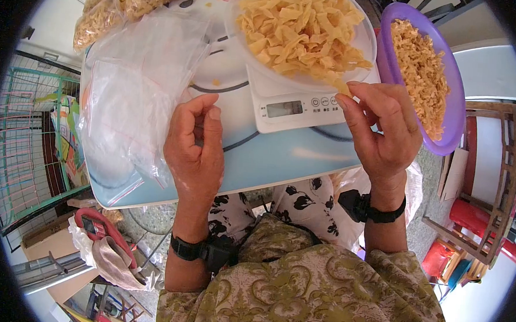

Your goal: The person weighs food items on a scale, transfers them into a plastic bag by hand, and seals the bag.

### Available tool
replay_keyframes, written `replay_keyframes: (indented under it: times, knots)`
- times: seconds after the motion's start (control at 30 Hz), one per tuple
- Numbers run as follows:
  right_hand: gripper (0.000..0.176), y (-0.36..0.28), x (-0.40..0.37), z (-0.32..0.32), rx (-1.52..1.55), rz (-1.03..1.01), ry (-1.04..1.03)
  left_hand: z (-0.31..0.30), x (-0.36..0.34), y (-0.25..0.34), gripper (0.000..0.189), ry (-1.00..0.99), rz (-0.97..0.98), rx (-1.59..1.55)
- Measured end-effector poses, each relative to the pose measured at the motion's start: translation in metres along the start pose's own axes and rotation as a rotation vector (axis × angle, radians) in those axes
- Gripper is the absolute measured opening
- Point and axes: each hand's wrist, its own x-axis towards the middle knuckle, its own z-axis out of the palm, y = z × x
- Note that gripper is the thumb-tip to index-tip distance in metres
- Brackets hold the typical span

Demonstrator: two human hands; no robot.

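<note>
My right hand (385, 124) is at the right front of the white kitchen scale (307, 120), pinching a pale yellow dried strip (342, 86) between thumb and fingertips. On the scale sits a whitish bowl (233, 22) heaped with similar yellow dried strips (300, 29). The scale's small display is too faint to read. My left hand (194, 146) hovers over the table, left of the scale, with its fingers loosely curled and the thumb near them. Nothing shows in its grasp. Close beside it lie clear plastic zip bags (129, 107), spread over the table's left side.
Filled bags of dried strips (135, 0) lie at the back left. A purple basin (456, 107) with smaller dried pieces (417, 70) stands to the right. The light blue table (287, 162) ends just before my lap. A green wire cage (37, 143) is at far left.
</note>
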Motion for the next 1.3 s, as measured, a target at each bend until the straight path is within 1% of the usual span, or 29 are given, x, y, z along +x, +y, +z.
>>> replay_keyframes:
  times: [0.13, 0.2, 0.23, 0.3, 0.33, 0.4, 0.43, 0.5, 0.53, 0.6, 0.73, 0.8, 1.03, 1.3]
  knots:
    - [0.024, -0.006, 0.002, -0.002, 0.015, 0.066, 0.034, 0.0, 0.0, 0.002, 0.018, 0.004, 0.007, 0.025]
    - [0.02, -0.007, 0.004, -0.006, 0.04, 0.126, 0.068, 0.0, 0.0, 0.004, 0.017, 0.0, -0.036, 0.041]
    - [0.02, -0.005, 0.004, -0.006, 0.04, 0.127, 0.067, 0.0, 0.0, 0.003, 0.017, -0.001, -0.036, 0.042]
    - [0.018, 0.001, 0.005, -0.003, 0.127, 0.085, 0.188, 0.0, 0.0, 0.001, 0.017, 0.008, 0.009, 0.03]
    - [0.018, 0.001, 0.005, -0.003, 0.127, 0.086, 0.189, 0.0, 0.0, 0.0, 0.017, 0.008, 0.009, 0.03]
    - [0.016, -0.001, 0.006, -0.001, 0.251, 0.238, 0.274, 0.001, 0.0, 0.0, 0.017, 0.011, 0.009, 0.022]
    - [0.016, -0.002, 0.006, -0.001, 0.252, 0.239, 0.274, 0.0, 0.0, 0.001, 0.017, 0.01, 0.009, 0.023]
    - [0.015, -0.005, 0.008, 0.001, 0.34, 0.322, 0.36, -0.001, 0.0, 0.006, 0.018, 0.008, 0.028, 0.07]
    - [0.015, -0.005, 0.009, 0.001, 0.34, 0.324, 0.359, -0.001, 0.0, 0.005, 0.018, 0.008, 0.027, 0.071]
    - [0.014, -0.002, 0.013, 0.003, 0.373, 0.252, 0.432, 0.0, 0.0, 0.005, 0.019, 0.01, -0.002, 0.067]
    - [0.015, 0.0, 0.019, 0.003, 0.405, 0.226, 0.477, -0.001, 0.0, 0.006, 0.02, 0.009, 0.007, 0.095]
    - [0.015, 0.002, 0.021, 0.003, 0.491, 0.2, 0.518, -0.001, 0.0, 0.004, 0.02, 0.007, 0.001, 0.076]
    - [0.016, 0.001, 0.024, 0.005, 0.508, 0.194, 0.532, -0.001, 0.0, 0.004, 0.02, 0.0, 0.002, 0.056]
    - [0.014, 0.001, 0.023, 0.004, 0.445, 0.184, 0.52, -0.001, 0.0, 0.005, 0.02, -0.006, -0.003, 0.058]
